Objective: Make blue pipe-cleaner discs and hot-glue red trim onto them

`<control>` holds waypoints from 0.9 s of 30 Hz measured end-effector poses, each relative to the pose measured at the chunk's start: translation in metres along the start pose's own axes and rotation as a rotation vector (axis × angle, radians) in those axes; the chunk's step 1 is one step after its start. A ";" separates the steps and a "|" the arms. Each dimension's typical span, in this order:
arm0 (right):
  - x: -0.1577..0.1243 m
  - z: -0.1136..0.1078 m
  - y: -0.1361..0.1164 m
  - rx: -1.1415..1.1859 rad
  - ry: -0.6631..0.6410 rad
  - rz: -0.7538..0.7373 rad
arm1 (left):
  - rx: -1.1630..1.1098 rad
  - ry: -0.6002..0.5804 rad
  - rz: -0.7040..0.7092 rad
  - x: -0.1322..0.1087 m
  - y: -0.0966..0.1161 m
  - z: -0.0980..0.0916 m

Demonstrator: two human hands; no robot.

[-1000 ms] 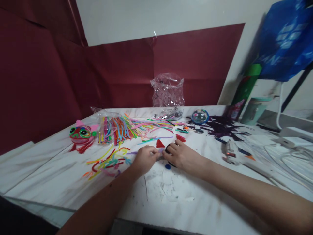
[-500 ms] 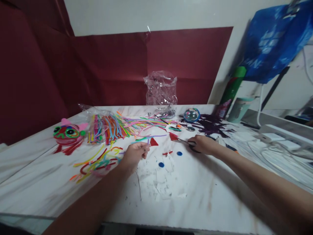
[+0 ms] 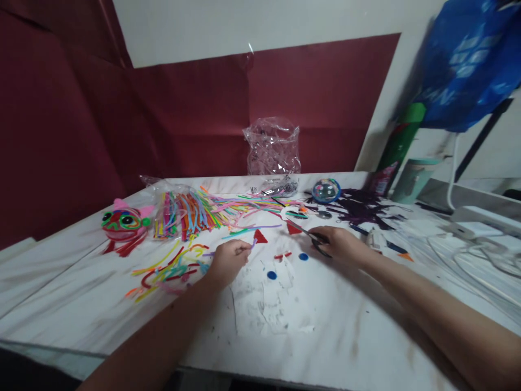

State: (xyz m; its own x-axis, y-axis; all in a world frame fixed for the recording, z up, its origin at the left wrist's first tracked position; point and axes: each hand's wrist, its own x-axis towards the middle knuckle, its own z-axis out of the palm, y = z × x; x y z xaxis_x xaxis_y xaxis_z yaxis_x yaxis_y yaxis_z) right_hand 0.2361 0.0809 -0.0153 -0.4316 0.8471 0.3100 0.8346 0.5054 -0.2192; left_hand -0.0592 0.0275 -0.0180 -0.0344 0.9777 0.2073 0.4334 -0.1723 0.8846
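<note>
My left hand [image 3: 228, 259] is closed in a pinch on a short purple pipe cleaner piece [image 3: 253, 244], just left of a red felt triangle [image 3: 259, 237]. My right hand [image 3: 340, 244] is closed on black-handled scissors [image 3: 310, 234] whose blades point left toward a second red triangle [image 3: 292, 228]. Two blue discs [image 3: 271, 275] [image 3: 303, 256] and small red scraps [image 3: 282, 255] lie on the white table [image 3: 285, 336] between my hands.
A bag of coloured pipe cleaners [image 3: 183, 213] and loose bent ones [image 3: 171, 269] lie left, by a pink-green frog figure [image 3: 124, 222]. A clear plastic bag [image 3: 272, 149], a glittery ball [image 3: 325, 190], purple scraps [image 3: 362, 209], a glue gun [image 3: 373, 239] and white cables [image 3: 476, 239] lie behind and right.
My hands were together at the centre one second ago. My right hand moved right and took hold of the scissors, and my left hand stayed with the purple piece. The blue discs are now uncovered.
</note>
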 end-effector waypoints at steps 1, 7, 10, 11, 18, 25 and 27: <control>-0.002 0.001 -0.001 0.015 0.018 -0.012 | 0.047 -0.011 0.021 0.000 0.000 0.000; -0.013 0.003 0.002 0.069 0.056 -0.068 | 0.275 -0.131 0.127 0.017 0.016 0.016; -0.015 0.003 0.000 0.083 0.058 -0.090 | 0.347 -0.151 0.171 0.033 0.025 0.036; -0.015 0.003 -0.001 0.090 0.054 -0.103 | 0.368 -0.164 0.179 0.038 0.026 0.043; -0.014 -0.001 -0.001 0.117 0.076 -0.134 | 0.457 -0.212 0.195 0.039 0.026 0.049; -0.015 -0.003 -0.003 0.114 0.088 -0.112 | 0.389 0.098 0.163 0.006 0.031 -0.049; -0.015 -0.003 -0.004 0.114 0.089 -0.108 | 0.389 0.225 0.145 -0.009 0.022 -0.083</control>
State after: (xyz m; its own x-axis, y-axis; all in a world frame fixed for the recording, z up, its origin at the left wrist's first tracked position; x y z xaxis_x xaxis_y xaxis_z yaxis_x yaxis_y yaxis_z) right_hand 0.2405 0.0656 -0.0169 -0.4801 0.7716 0.4172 0.7387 0.6122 -0.2821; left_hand -0.1244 0.0053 0.0344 -0.1243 0.8892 0.4403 0.7522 -0.2049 0.6263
